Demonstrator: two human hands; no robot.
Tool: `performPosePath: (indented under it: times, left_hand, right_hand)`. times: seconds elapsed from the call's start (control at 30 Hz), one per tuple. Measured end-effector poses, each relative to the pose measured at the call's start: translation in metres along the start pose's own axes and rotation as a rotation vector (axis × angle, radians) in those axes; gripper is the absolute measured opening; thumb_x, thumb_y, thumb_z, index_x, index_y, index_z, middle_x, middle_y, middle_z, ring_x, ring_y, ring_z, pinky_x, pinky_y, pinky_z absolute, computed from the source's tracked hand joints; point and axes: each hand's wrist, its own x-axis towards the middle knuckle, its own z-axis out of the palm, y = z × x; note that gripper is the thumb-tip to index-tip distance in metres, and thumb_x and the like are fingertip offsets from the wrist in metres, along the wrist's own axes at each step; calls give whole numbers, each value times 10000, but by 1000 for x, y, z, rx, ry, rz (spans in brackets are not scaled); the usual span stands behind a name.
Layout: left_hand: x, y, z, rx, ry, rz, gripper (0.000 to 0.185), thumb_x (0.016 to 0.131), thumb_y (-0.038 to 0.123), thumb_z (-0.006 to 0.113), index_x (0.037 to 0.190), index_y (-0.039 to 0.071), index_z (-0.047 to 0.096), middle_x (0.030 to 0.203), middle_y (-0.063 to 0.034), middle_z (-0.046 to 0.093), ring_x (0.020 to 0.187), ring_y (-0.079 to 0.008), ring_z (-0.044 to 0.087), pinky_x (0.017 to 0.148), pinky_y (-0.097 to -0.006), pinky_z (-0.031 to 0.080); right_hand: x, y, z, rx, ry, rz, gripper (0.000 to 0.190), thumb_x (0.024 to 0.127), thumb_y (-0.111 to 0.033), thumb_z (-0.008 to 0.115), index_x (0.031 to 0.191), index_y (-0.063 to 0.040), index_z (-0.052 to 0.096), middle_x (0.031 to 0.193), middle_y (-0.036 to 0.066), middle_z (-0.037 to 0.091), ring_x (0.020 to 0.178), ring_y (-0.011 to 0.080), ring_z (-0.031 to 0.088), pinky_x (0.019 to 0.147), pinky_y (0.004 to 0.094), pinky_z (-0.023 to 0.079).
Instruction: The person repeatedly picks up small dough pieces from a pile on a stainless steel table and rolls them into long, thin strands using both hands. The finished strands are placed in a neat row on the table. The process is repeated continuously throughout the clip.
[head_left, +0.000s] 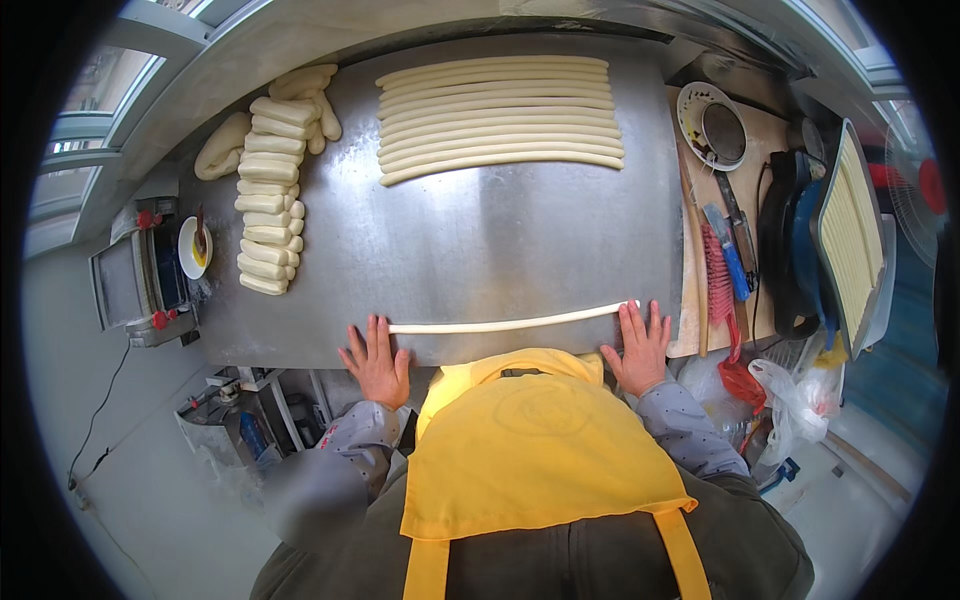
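Observation:
A long, thin dough rope (510, 325) lies across the front of the metal worktop (480, 247). My left hand (381, 365) rests flat with its fingers spread, fingertips over the rope's left end. At the other end, my right hand (641, 345) is also flat and spread, its fingers on the rope's tip. Neither hand grasps anything. Farther back, several dough ropes (501, 124) lie side by side in a neat band. To the left, short thick dough pieces (270, 172) are stacked in a column, beside a larger folded lump of dough (223, 150).
At left stand a small white bowl with yellow liquid and a brush (195, 255) and a machine with red knobs (139, 270). On the right are a plate (690, 105), a blue-handled scraper (731, 262), a pink brush (718, 277), and a tilted tray of dough ropes (851, 247).

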Motion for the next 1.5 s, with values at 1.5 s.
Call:
performPosePath:
  times: [1.5]
  left_hand:
    - [172,178,-27,-60,196,523,1020,930,607,722,1775,162,365,1853,-88,309,1698,-545,139,1294,-818,58]
  right_hand:
    - [217,-127,-2,20,127,-326,939,1028,-682,628,1771,-167,372,1827,7,370,1710,345,239,1385,642,104]
